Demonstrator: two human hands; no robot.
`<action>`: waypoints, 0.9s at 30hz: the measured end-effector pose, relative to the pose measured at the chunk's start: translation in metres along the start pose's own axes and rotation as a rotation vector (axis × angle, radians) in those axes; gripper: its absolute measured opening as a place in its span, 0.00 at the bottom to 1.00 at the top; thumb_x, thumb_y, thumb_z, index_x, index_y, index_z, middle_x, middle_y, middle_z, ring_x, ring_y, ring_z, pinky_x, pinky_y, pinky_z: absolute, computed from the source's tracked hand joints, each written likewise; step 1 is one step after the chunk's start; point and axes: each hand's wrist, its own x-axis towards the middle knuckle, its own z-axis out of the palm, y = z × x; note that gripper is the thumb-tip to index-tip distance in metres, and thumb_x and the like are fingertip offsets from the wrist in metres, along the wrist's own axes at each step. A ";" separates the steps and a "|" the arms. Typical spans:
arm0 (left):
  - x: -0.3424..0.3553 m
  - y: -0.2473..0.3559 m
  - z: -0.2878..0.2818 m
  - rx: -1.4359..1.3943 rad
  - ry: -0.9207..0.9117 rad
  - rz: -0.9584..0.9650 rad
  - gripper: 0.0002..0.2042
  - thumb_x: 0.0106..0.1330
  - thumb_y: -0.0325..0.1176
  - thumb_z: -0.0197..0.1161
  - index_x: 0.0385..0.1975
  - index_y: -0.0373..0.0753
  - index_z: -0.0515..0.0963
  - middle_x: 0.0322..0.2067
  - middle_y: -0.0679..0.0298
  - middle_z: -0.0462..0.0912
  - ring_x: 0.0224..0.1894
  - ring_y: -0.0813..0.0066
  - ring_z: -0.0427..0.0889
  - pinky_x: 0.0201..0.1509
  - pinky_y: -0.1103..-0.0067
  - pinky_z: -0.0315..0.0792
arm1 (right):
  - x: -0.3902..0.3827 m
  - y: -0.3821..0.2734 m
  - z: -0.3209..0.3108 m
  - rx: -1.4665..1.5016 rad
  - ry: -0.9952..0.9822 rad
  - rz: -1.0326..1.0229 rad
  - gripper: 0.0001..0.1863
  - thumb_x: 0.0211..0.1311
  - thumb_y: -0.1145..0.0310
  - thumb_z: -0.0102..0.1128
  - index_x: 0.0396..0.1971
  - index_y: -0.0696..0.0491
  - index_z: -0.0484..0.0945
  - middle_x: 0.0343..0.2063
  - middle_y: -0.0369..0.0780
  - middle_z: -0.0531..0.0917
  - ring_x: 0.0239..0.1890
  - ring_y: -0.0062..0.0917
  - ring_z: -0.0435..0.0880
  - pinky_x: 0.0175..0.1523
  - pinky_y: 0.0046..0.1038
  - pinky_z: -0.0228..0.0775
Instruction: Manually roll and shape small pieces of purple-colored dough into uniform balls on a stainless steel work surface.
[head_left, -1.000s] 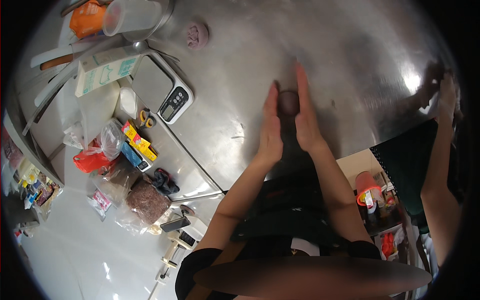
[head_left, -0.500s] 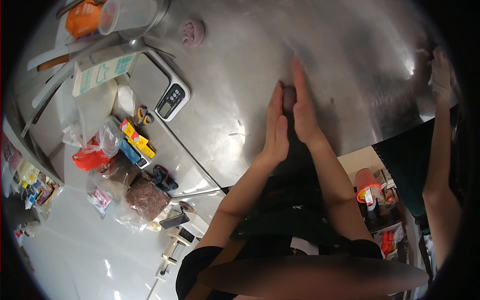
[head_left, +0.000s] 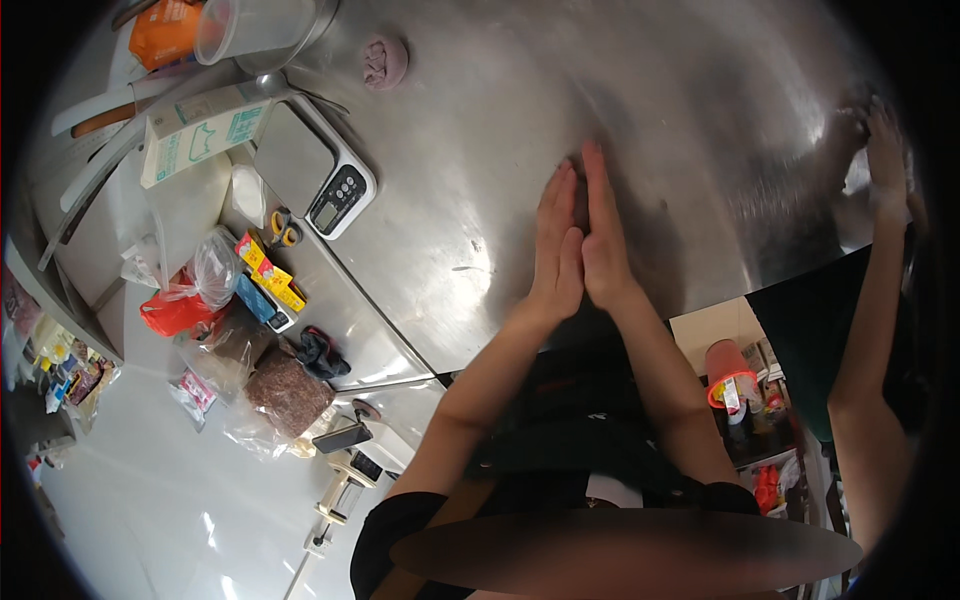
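Landmark: white digital kitchen scale with a square grey platform (head_left: 295,150), on the stainless-steel worktop (head_left: 440,130).

Left hand (head_left: 555,245) and right hand (head_left: 603,235), both bare, are to the right of the scale: flat, fingers straight, palms facing, narrow gap. Neither is curled round anything. Small dark purplish lump (head_left: 581,210) sits between them, right of the scale; only a sliver shows, so can't tell its shape or whether both palms touch it.

Risks, my read: uneven palm pressure could leave the lump lopsided; hands offset front to back could let it skid out of the far end of the gap. If tacky, it could smear on the steel. Pale-purple folded round lump (head_left: 386,62), beyond the scale and slightly right, is uncovered; drying could crack its skin. White-and-teal cardboard carton (head_left: 205,130) leans at the scale's left edge; if it's touching, readings could be off.

Markings: carton has teal print plus an outline drawing. Scale has a dark button panel and small display, digits not legible. Yellow-and-red printed packets (head_left: 270,272), below-left of the scale: print too small. Orange pouch (head_left: 165,35), beyond-left of the scale: pale print, unreadable.
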 end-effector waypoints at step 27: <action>-0.005 0.008 0.010 -0.047 0.124 -0.074 0.29 0.71 0.43 0.31 0.64 0.27 0.49 0.66 0.46 0.49 0.68 0.52 0.50 0.70 0.67 0.46 | 0.003 -0.002 -0.010 0.028 -0.044 0.001 0.47 0.64 0.36 0.28 0.66 0.65 0.39 0.68 0.52 0.44 0.71 0.42 0.41 0.71 0.35 0.33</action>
